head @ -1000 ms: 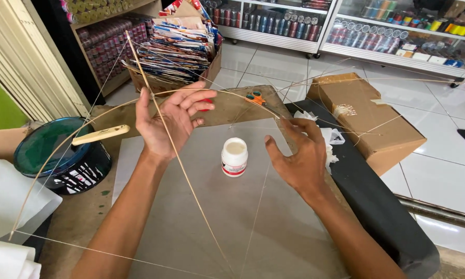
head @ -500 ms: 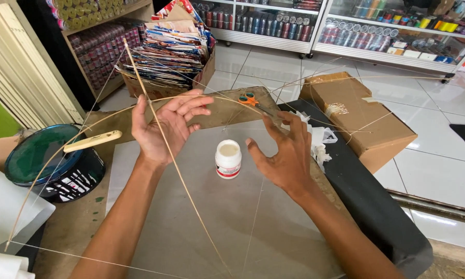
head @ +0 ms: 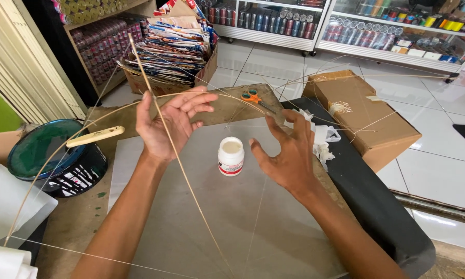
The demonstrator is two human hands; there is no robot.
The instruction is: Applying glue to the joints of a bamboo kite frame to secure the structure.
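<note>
Your left hand [head: 173,124] is up off the table, palm facing you, fingers spread wide; the thin bamboo spine [head: 176,155] runs across the palm and the curved bow stick [head: 103,116] passes by the fingertips. The hand seems to steady them, with no closed grip on either. Your right hand [head: 289,150] hovers open over the sheet, fingers loosely fanned and holding nothing I can see, though a fine string [head: 273,95] runs close by its fingertips (contact too thin to tell).

The kite frame is already crossed and bowed, with string stretched along its edges, and it lies over the grey paper sheet [head: 232,222] on the worktable. The paper looks flat and uncut around the frame, edges not folded over, so covering looks not yet done. The white glue jar [head: 231,156] stands upright between your hands with its lid on, untouched. Orange-handled scissors [head: 253,97] lie behind, well apart from both hands. A dark paint tin [head: 56,160] with a wooden stick across its top sits at the left.
</note>
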